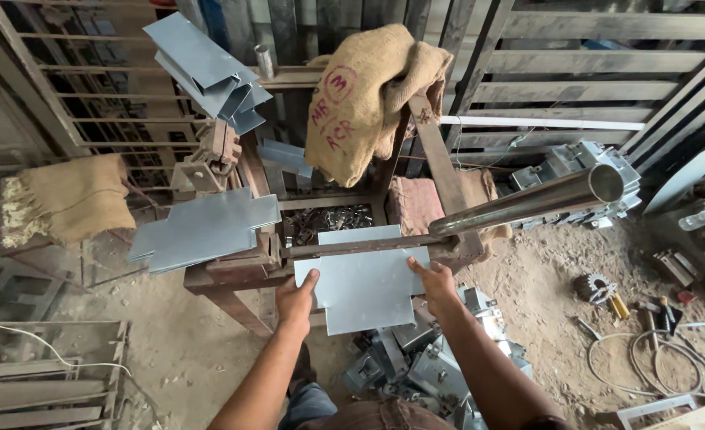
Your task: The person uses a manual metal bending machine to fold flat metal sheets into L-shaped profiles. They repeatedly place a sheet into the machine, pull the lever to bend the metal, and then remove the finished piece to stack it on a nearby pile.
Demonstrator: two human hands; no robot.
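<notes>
I have both hands on a flat grey sheet-metal blank (366, 279), cross-shaped with notched corners, which lies half-slid under the clamping bar of a hand-operated bending press (368, 245) on the rusty steel bench (225, 279). My left hand (296, 299) grips the blank's near left edge, thumb on top and fingers curled underneath. My right hand (434, 283) presses on its right edge, forefinger stretched flat across the sheet, the other fingers wrapped round the rim. The blank's far part sits under the bar; its near part hangs out over the floor towards me.

A long shiny steel lever pipe (527, 203) runs from the press up and to the right, its open end nearest the camera. To the left of the blank, a stack of identical flat blanks (205, 227) rests on the bench, apart from my hands. Farther back and higher, several already folded grey pieces (209, 72) are piled up (angled like open books). A burlap sack (368, 95) drapes over the upright post behind the press, and another burlap sack (66, 195) lies far left. Below my arms, bent metal boxes (416, 358) are heaped on the dirt floor. On the right I see a gear wheel (595, 287) and a loose coiled cable (655, 358).
</notes>
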